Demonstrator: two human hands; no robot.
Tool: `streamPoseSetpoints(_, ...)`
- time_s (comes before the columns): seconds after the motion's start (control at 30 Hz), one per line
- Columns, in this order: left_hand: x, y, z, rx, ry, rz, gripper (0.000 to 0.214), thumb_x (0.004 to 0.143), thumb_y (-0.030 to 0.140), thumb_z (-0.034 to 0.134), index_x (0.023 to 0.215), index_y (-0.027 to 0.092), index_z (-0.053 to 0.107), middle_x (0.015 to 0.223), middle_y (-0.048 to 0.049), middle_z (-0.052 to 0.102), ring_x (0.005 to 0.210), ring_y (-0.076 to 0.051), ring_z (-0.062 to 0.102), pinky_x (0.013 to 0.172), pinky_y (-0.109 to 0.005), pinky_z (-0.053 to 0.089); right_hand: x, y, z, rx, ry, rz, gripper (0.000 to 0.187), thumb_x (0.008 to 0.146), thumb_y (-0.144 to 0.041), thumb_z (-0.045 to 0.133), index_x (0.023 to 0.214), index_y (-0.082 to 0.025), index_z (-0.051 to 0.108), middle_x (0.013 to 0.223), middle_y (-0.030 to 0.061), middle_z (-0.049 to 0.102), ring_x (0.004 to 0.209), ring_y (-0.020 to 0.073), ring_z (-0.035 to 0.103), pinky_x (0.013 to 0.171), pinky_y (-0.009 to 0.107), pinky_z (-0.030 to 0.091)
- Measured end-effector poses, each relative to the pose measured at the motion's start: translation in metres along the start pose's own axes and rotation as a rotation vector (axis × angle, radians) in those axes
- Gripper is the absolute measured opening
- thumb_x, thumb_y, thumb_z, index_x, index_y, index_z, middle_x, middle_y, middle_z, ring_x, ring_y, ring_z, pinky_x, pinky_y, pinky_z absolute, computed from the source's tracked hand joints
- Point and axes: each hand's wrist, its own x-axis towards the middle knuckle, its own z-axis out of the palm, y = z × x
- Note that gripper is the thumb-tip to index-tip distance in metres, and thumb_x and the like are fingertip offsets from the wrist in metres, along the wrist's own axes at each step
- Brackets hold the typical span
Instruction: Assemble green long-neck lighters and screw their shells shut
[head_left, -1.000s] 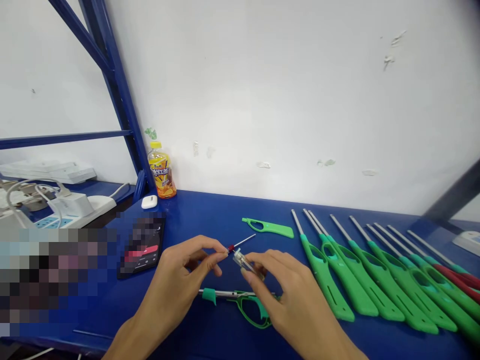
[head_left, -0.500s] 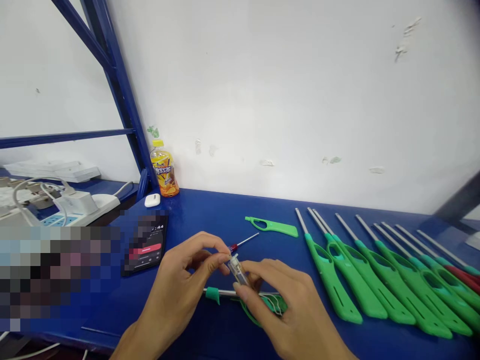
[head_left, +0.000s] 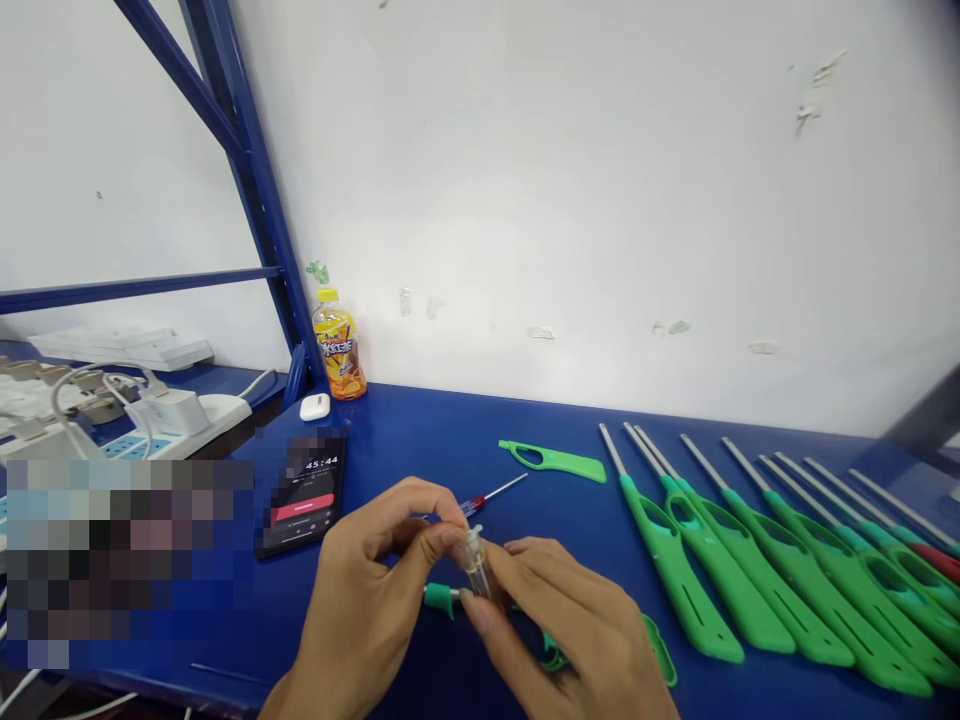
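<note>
Left hand (head_left: 375,590): we pinch the top end of the clear lighter insert (head_left: 474,562) between thumb and forefinger, which steadies it for the other hand.
Right hand (head_left: 570,620): we grasp the lower body of the same insert with the fingertips, so the part sits upright between both hands, just above the blue bench (head_left: 450,440).
Open green shell (head_left: 551,650): it lies directly beneath our hands, its teal collar (head_left: 441,598) showing at the left thumb; most of it is hidden.
Red-handled screwdriver (head_left: 491,495): it rests just beyond the fingertips, within easy reach.
Loose green half-shell (head_left: 555,460): it lies farther beyond the right hand.
Finished lighters (head_left: 750,560): they are ranked side by side to the right of the right hand, nozzles pointing away.
Phone (head_left: 304,492): it lies beyond the left hand, screen up.
Change from a second earlier: the insert then lay slanted between our hands; it now stands nearly vertical, and our hands have closed together over the shell.
</note>
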Motion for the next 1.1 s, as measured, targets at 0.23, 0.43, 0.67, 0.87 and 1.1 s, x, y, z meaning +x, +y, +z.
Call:
streamPoseSetpoints(0.23,0.004,-0.004,-0.002,0.12,-0.106,-0.051,0.013,0.098,0.025,0.069,0.087,0.027,0.076,0.081,0.0068,0.076,0.062,-0.01,0.074,0.058,-0.015,0.055,-0.001,0.005,-0.02,-0.201,0.02,0.1,0.022,0.099,-0.016,0.069,0.12,-0.024,0.07,0.089,-0.004,0.08,0.073,0.0162,0.073,0.098,0.04,0.053)
streamPoseSetpoints(0.43,-0.006,-0.016,0.009,0.324,-0.267,0.09,0.016,0.104,0.022,0.062,0.102,0.028,0.078,0.086,0.0053,0.077,0.068,-0.012,0.071,0.064,-0.022,0.054,-0.006,0.026,-0.056,-0.146,-0.111,0.531,0.033,0.109,-0.038,0.052,0.141,-0.036,0.059,0.107,-0.0012,0.082,0.093,0.0228,0.078,0.081,0.038,0.059)
streamPoseSetpoints(0.67,-0.014,-0.025,0.026,0.4,-0.503,0.214,0.021,0.104,0.013,0.06,0.113,0.024,0.076,0.105,-0.0015,0.073,0.102,-0.02,0.066,0.092,-0.036,0.055,-0.015,0.027,-0.074,-0.189,-0.252,0.772,0.021,0.113,-0.038,0.032,0.11,-0.029,0.05,0.092,0.0002,0.07,0.083,0.0211,0.069,0.074,0.035,0.053)
streamPoseSetpoints(0.87,-0.017,-0.027,0.029,0.438,-0.579,0.214,0.022,0.103,0.013,0.062,0.119,0.023,0.075,0.108,-0.0035,0.072,0.103,-0.023,0.065,0.096,-0.043,0.054,-0.013,0.024,-0.073,-0.135,-0.468,0.71,0.013,0.111,-0.033,0.041,0.1,-0.028,0.043,0.098,0.001,0.067,0.085,0.0205,0.064,0.077,0.036,0.049)
streamPoseSetpoints(1.1,-0.019,-0.031,0.031,0.451,-0.608,0.163,0.025,0.106,0.014,0.058,0.123,0.025,0.073,0.11,-0.0027,0.071,0.102,-0.023,0.065,0.098,-0.046,0.051,-0.025,0.04,-0.068,-0.114,-0.54,0.581,0.013,0.106,-0.018,0.048,0.098,-0.027,0.048,0.096,0.0003,0.068,0.084,0.0202,0.063,0.076,0.035,0.048)
